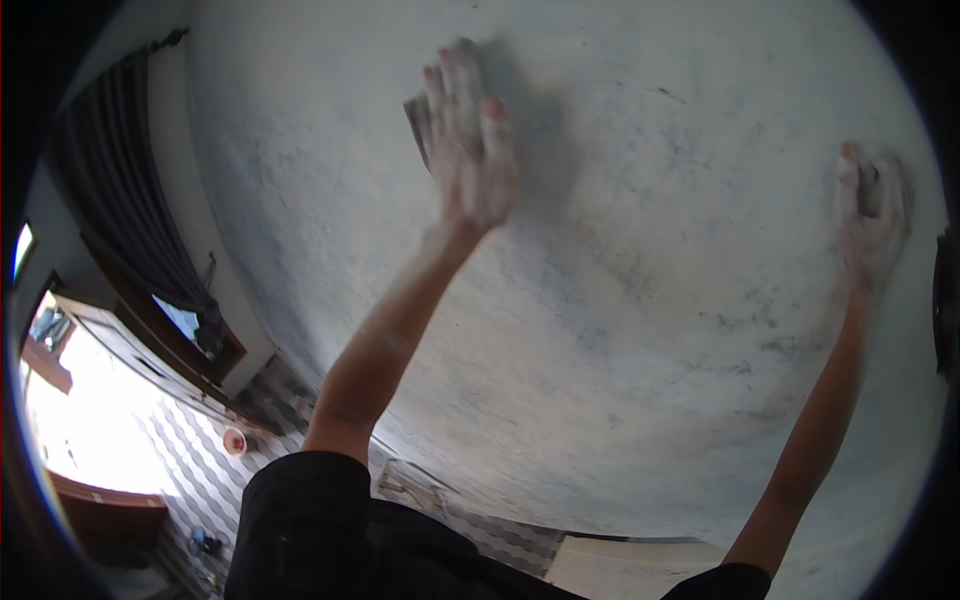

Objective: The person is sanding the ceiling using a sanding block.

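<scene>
A patchy white wall (600, 300) with grey smudges and scuffs fills most of the view. Against its upper part lies my left hand (476, 142), dusted white, with a flat greyish sheet or pad (417, 131) under its fingers. The material of the sheet cannot be told. At the far right, my right hand (870, 210) is also white with dust and presses against the wall. A greyish piece (870, 196) shows between its thumb and fingers. Both hands are slightly blurred.
A dark curtain (124, 165) hangs at the left above an open door (135, 352). On the patterned tile floor (281, 394) stands a small round container (235, 442). A pale flat-topped object (637, 562) is below the wall, and a dark-edged object (943, 300) sits at the right rim.
</scene>
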### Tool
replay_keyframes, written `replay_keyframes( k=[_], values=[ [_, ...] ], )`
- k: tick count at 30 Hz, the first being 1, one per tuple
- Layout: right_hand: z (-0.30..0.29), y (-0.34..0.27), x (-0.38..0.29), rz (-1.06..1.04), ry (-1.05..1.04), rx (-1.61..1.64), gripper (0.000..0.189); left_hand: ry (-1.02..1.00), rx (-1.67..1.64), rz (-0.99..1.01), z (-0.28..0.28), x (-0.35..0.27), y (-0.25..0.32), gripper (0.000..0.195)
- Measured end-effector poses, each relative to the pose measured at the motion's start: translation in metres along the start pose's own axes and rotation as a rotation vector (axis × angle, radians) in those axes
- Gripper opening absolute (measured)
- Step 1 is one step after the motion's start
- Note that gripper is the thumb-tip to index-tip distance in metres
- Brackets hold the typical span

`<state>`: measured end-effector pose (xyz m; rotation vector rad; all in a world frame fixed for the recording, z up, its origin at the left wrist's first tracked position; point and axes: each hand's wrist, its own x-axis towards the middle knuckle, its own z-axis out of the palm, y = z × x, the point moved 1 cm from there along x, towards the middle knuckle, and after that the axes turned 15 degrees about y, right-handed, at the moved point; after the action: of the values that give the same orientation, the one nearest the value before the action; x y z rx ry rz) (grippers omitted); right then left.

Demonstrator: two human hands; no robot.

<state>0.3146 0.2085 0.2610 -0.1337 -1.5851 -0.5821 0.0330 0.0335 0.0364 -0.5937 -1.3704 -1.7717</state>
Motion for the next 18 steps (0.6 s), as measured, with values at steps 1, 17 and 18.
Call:
replay_keyframes(
  k=[1, 17, 18],
  values=[
    [-0.001, -0.011, 0.004, -0.260, 0.091, -0.161, 0.024, -0.029, 0.107, 0.108, 0.012, -0.023, 0.002, 0.063],
    [-0.018, -0.050, 0.002, -0.436, 0.093, -0.215, 0.047, -0.445, 0.171, 0.397, -0.017, -0.112, 0.000, 0.070],
    [-0.019, -0.049, 0.000, -0.425, 0.089, -0.233, 0.048, -0.475, 0.132, 0.340, -0.020, -0.104, 0.004, 0.068]
  ],
)
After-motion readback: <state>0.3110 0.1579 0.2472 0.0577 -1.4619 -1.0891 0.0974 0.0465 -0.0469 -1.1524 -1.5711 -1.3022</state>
